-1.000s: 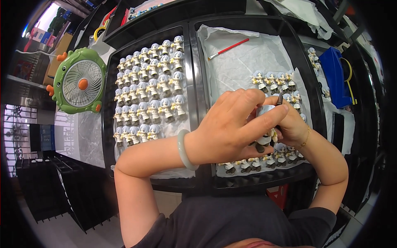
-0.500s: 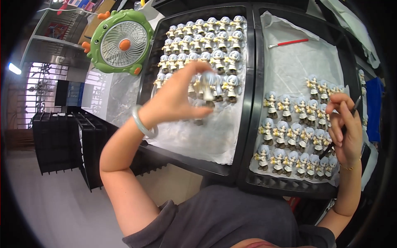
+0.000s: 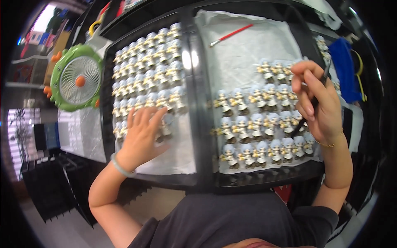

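Over the front rows of the left tray [image 3: 190,103], my left hand [image 3: 142,132] reaches with its fingers spread. A small figurine [image 3: 165,126] with pale blue hair and a white outfit stands between its forefinger and thumb; whether they touch it is hard to see, and the hand covers some neighbours. At the right tray [image 3: 269,178], my right hand [image 3: 316,101] is curled around a slim black pen-like tool [image 3: 300,126]. That tool slants across the palm, its lower end just above the figurines [image 3: 260,124] standing in rows there. The hand hides several of them.
A red-handled brush [image 3: 231,34] lies on the white lining sheet at the back of the right tray. Left of the trays stands a green animal-shaped fan [image 3: 78,78]. Black crates [image 3: 53,186] sit at lower left, and a blue object [image 3: 346,70] is at far right.
My left hand has moved left and down, from a blurred figurine in its fingers to spread fingers low over the front row. The view has shifted. My right hand keeps its hold.
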The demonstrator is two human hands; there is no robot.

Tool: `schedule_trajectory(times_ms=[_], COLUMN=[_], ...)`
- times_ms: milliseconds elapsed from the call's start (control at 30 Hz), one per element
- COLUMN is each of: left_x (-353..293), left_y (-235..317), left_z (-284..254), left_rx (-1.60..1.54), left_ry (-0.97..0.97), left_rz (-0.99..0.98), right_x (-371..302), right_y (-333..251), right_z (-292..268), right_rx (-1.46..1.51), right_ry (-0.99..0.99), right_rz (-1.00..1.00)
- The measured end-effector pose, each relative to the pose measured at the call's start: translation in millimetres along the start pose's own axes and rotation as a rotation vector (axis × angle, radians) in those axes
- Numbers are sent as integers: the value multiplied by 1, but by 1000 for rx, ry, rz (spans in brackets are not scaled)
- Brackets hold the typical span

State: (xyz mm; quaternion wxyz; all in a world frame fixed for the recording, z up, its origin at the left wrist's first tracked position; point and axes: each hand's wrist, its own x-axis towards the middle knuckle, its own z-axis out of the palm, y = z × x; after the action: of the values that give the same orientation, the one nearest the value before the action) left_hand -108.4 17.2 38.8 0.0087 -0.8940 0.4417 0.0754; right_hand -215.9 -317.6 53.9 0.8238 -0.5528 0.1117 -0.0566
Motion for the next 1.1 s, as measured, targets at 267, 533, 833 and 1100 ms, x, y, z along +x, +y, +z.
schedule_trajectory(times_ms=[267, 533, 833, 1100], left_x=[160, 303, 262, 116], left_y=[80, 97, 89, 45], left_z=[-23, 68, 14, -1], left_rx=[-356, -215, -768, -1867], left_ry=[289, -252, 359, 141], left_rz=[478, 260, 294, 86], right_x=[15, 28, -18, 14], right_y=[-4, 27, -35, -38], right_z=[-28, -32, -8, -43], right_rx=[-74, -186, -200, -174], right_ry=[116, 295, 16, -251], right_rz=[-250, -158, 2, 419])
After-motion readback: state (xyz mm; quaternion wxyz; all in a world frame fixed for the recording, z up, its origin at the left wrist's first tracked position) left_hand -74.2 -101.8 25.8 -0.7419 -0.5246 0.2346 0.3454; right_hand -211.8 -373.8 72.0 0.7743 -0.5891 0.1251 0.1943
